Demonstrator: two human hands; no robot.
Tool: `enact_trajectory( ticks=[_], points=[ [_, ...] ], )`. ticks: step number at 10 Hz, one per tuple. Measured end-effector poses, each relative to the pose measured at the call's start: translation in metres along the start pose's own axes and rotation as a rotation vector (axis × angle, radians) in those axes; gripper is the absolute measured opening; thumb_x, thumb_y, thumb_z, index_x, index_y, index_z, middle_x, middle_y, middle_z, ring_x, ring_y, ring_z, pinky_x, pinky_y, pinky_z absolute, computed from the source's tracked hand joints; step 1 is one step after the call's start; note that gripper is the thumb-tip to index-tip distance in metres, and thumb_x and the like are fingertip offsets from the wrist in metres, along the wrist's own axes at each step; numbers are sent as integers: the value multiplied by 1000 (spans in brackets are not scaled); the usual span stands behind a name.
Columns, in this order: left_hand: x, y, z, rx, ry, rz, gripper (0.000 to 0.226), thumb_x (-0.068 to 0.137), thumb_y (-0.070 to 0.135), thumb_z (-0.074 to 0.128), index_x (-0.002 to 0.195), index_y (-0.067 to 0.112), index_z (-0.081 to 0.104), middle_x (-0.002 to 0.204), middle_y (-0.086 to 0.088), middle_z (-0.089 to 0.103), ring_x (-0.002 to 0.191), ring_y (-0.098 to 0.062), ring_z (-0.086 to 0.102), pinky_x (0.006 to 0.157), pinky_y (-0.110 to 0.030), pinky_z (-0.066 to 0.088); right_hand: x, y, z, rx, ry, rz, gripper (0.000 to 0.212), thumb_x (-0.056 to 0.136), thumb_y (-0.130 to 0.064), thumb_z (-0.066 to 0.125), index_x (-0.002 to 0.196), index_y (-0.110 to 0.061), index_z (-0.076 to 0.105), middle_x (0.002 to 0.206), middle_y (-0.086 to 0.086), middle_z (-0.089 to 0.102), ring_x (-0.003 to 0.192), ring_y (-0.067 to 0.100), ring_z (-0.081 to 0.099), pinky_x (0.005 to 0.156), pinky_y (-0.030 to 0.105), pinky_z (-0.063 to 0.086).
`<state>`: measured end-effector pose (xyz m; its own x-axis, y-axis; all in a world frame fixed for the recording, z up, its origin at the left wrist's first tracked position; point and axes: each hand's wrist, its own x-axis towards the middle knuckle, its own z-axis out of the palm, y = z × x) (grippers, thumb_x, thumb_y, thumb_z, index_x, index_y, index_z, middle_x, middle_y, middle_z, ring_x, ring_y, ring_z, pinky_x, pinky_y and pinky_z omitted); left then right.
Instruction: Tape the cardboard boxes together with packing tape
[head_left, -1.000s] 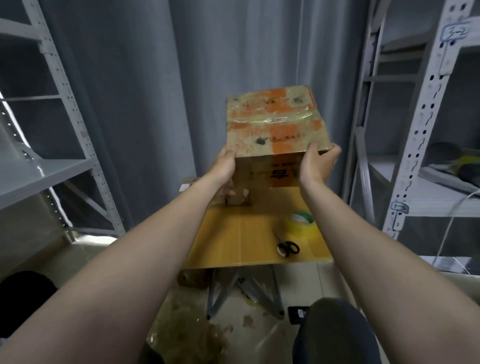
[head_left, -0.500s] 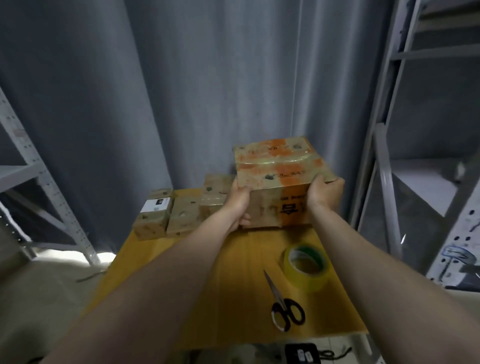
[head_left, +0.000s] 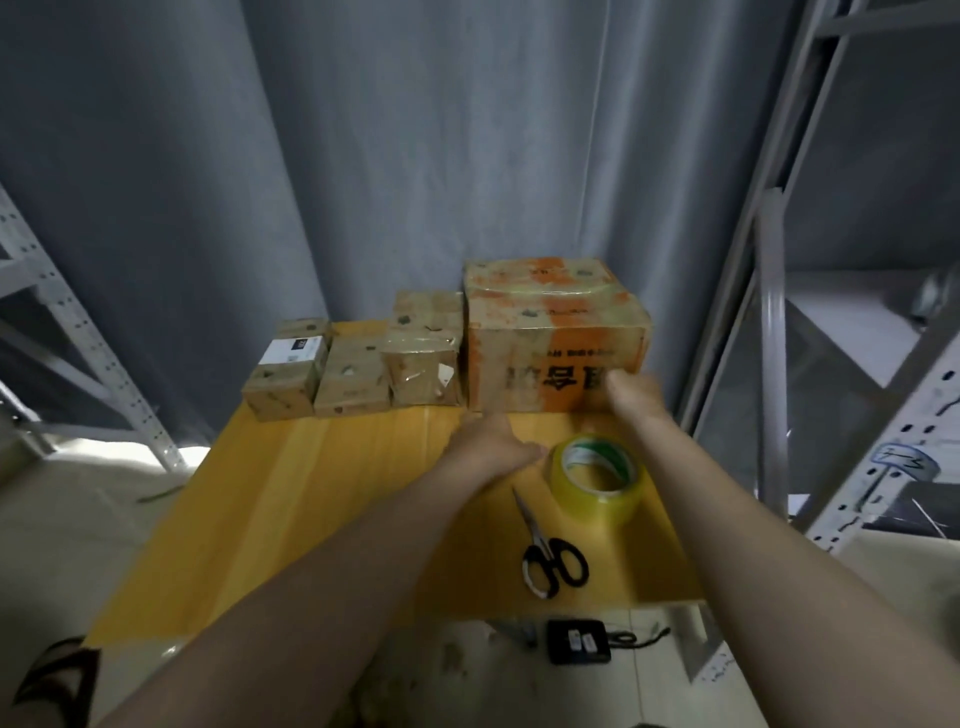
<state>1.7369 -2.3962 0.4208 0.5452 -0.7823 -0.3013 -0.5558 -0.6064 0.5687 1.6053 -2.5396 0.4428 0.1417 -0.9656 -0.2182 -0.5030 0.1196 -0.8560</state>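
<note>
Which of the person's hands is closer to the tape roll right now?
Left. The left hand has its fingertips just beside the left rim of the tape roll; the right hand is farther back, blurred, at the front of the big cardboard box.

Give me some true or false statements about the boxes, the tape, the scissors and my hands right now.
1. The large box stands on the table. True.
2. The tape roll sits on top of the large box. False: it lies on the table in front of the box.
3. The scissors lie nearer the person than the tape roll. True.
4. The small boxes are to the right of the large box. False: they line up to its left.
5. The left hand holds the scissors. False: it holds nothing, beside the tape roll.
</note>
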Motion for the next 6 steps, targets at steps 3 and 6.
enact_trajectory(
  ticks=[3,6],
  points=[
    [-40,-41,15,143,59,-29,54,75,54,87,114,26,62,110,3,65,99,-22,62,87,-41,57,-59,43,31,-746,-225,-264,49,103,-14,47,149,-30,45,147,6,49,139,42,41,112,60,34],
    [-29,-79,-21,-4,242,-57,17,86,40,84,91,28,73,104,4,74,98,-21,68,85,-37,58,-101,22,57,-621,-203,-296,55,106,-11,46,155,-37,41,159,3,37,144,43,26,110,62,34]
  ],
)
